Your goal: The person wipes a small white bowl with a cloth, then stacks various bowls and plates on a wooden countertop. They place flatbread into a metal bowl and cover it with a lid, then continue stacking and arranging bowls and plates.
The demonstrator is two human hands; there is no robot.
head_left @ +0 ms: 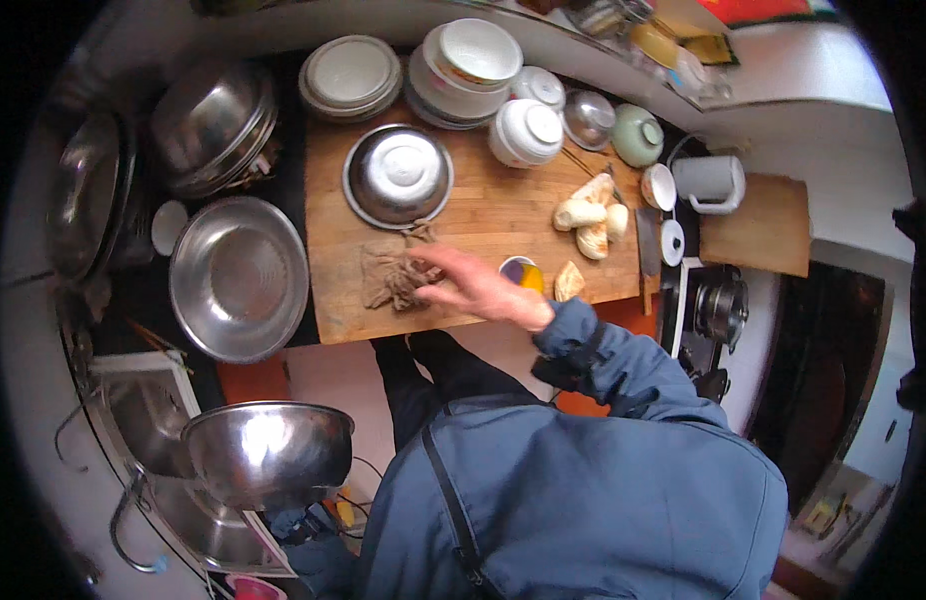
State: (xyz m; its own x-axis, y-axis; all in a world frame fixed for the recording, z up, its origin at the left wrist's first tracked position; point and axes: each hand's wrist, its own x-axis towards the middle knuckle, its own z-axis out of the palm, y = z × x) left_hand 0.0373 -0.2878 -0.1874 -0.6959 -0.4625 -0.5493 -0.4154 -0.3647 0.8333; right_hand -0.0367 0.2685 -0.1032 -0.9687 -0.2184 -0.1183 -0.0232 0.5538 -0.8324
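Note:
My right hand (478,285) reaches over the wooden cutting board (333,315), fingers stretched and apart, open. Its fingertips are at the edge of a crumpled brown rag (388,275); whether they touch it I cannot tell. Just beyond the rag an upturned steel bowl (398,175) rests on the board. At the lower left a large steel bowl (268,455) is held up beside the sink by my left arm (308,540). That bowl hides my left hand and its fingers. A small cup with yellow and purple (523,273) is near my right wrist.
Stacked white bowls (463,75) line the back. Pale buns (591,220) and a cleaver (648,245) lie on the right of the board. A steel basin (240,278) stands to its left, near the sink (148,410). A pot (721,310) sits on the right.

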